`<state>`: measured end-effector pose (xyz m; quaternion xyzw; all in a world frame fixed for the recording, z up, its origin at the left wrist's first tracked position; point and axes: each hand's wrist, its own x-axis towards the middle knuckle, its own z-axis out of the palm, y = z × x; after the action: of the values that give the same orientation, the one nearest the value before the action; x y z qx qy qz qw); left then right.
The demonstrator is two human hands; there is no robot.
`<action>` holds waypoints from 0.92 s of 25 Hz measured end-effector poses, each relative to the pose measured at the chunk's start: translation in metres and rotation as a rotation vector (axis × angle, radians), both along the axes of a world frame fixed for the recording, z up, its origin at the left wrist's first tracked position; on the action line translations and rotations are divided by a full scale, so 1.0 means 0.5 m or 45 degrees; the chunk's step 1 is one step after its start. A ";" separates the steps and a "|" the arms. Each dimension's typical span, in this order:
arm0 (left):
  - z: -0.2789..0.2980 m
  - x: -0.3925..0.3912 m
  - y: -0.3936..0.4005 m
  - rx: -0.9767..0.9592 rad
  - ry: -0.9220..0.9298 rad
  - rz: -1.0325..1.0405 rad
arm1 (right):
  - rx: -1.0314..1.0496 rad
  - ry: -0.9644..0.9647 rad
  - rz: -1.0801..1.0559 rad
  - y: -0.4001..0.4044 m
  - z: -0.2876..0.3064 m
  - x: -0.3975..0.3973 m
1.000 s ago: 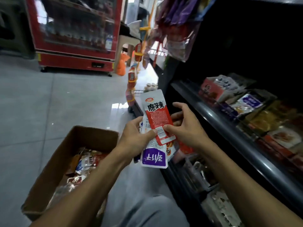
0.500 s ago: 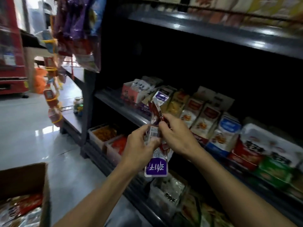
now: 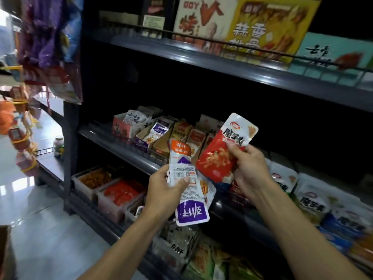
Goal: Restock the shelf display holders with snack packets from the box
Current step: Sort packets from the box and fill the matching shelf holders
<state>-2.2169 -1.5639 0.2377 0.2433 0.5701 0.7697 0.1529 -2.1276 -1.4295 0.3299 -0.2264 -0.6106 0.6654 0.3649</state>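
the left grip is curled around a small stack of snack packets, thumb pressed across the white barcode panel on top; a purple-ended packet sticks out below the palm and an orange-topped packet stands up above the fingers. the right grip pinches a single red and white packet by its lower right edge, thumb on the front, fingers curled behind, the packet tilted with its white top pointing up and to the right. the two bundles nearly touch between the grips. just behind both grips runs the middle shelf, where cardboard display holders stand in a row with packets upright in them. to the right of the right grip, more white packets line the same shelf. below the left grip the bottom shelf carries clear bins of orange and red snacks. a corner of the cardboard box shows far left of the left grip, on the floor
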 end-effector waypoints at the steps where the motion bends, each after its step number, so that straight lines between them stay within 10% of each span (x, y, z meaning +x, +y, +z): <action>1: 0.007 0.010 0.004 0.024 -0.014 -0.034 | 0.005 -0.020 -0.007 0.005 -0.002 0.009; 13: 0.029 0.053 0.056 0.094 -0.141 -0.444 | -0.084 -0.302 0.141 0.100 0.019 0.130; 23: -0.021 0.043 0.125 -0.030 -0.194 -0.314 | 0.896 -0.482 -0.262 0.230 0.030 0.211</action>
<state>-2.1954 -1.5015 0.2272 0.2504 0.5317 0.7545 0.2921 -2.0222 -1.3146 0.3450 -0.2661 -0.8314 0.3225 0.3659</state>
